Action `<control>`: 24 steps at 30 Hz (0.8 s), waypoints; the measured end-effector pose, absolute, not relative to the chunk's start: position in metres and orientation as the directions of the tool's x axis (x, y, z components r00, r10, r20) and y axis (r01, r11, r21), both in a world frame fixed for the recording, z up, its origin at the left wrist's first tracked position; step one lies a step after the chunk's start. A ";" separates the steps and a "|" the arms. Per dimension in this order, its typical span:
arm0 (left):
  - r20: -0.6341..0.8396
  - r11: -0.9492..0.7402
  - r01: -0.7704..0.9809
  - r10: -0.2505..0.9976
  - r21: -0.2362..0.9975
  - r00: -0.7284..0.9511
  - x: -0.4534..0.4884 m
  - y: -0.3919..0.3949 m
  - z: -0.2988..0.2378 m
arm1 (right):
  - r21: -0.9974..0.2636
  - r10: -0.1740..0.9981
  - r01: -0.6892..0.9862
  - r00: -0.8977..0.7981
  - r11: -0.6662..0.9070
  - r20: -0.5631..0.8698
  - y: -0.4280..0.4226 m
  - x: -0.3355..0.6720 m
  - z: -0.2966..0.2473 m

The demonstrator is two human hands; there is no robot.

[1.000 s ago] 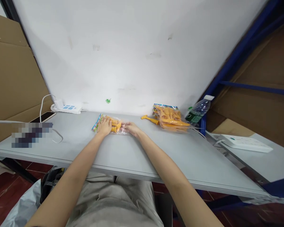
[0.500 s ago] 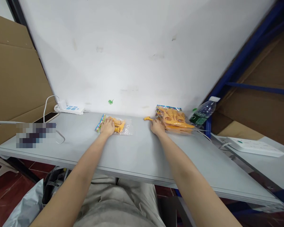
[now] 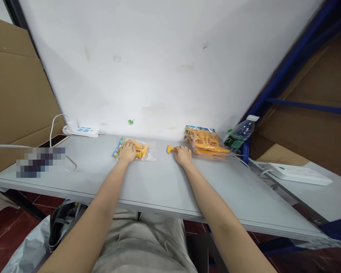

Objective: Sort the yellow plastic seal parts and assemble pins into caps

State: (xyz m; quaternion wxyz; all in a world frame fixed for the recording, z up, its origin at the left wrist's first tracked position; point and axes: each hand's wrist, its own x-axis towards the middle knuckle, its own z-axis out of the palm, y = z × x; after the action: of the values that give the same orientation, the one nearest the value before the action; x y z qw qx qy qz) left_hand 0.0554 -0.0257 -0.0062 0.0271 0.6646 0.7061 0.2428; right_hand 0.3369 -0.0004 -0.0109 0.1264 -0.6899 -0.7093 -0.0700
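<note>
My left hand (image 3: 127, 151) lies flat, fingers spread, on a clear plastic bag (image 3: 140, 150) of orange toy tools with a colourful header card, at the back of the grey table (image 3: 147, 182). My right hand (image 3: 183, 155) is closed round a loose orange toy tool (image 3: 170, 149), whose head sticks out to the left of my fingers. Just right of that hand lies a stack of packed orange toy sets (image 3: 206, 141).
A water bottle (image 3: 238, 133) lies against the white wall at the right. A white power strip (image 3: 82, 131) with cables and a phone (image 3: 53, 141) sit at the back left. Another power strip (image 3: 297, 173) rests on the neighbouring table. Cardboard stands on both sides.
My right hand left the bag, reached right to the loose orange tool beside the stack, closed on it and has drawn it a little leftward. My left hand stayed on the bag.
</note>
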 end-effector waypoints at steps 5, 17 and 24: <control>0.281 0.001 0.920 0.952 0.392 -0.120 0.055 -0.026 -0.005 | -0.102 0.956 0.982 -0.126 0.158 0.265 -0.008 0.323 -0.005; 0.276 -0.006 0.912 0.954 0.411 -0.118 0.056 -0.028 -0.004 | -0.787 0.880 0.548 0.176 0.285 0.441 -0.011 0.290 0.021; 0.275 -0.002 0.916 0.954 0.402 -0.119 0.056 -0.028 -0.002 | -0.960 0.993 -0.277 0.102 -0.034 -0.065 -0.022 0.263 0.023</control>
State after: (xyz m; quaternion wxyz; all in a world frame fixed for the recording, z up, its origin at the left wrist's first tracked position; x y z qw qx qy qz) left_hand 0.0564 -0.0283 -0.0022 0.0386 0.6626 0.7054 0.2489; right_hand 0.2634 -0.0219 0.0226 0.5787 -0.4650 -0.3849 0.5484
